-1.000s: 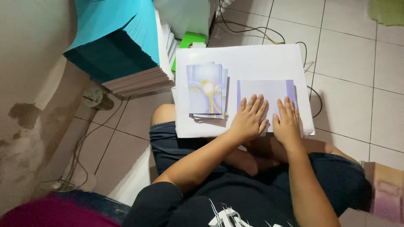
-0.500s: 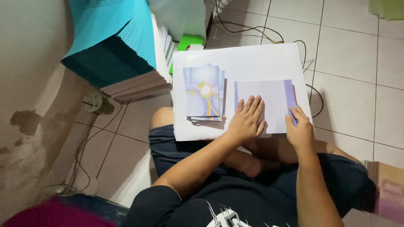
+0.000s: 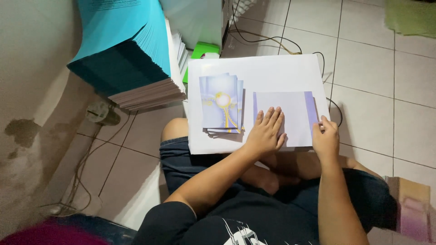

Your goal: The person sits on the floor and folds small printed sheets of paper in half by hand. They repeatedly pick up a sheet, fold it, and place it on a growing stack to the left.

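Head view shows a seated person with a white board (image 3: 259, 68) resting across the lap as a work surface. On it lies a pale lilac sheet (image 3: 293, 111) with a darker violet strip along its right edge, lying flat just right of the board's middle. The left hand (image 3: 265, 134) presses on the sheet's lower left part, fingers spread and flat, gripping nothing. The right hand (image 3: 324, 140) sits at the sheet's lower right edge with fingertips pinched at that edge; whether they have actually lifted it cannot be told.

Judging by its look, the sheet is thin, light printed paper: limp, easy to crease, and likely to slide on the smooth board unless held down. An edge or corner looks like the best place to take it.

Just left of it rests a small fanned stack of cards (image 3: 221, 102), lilac with a yellow motif. Beyond the board, against the wall, stands a tall pile of teal-covered sheets (image 3: 129, 59), and a green object (image 3: 204, 49) peeks out behind.
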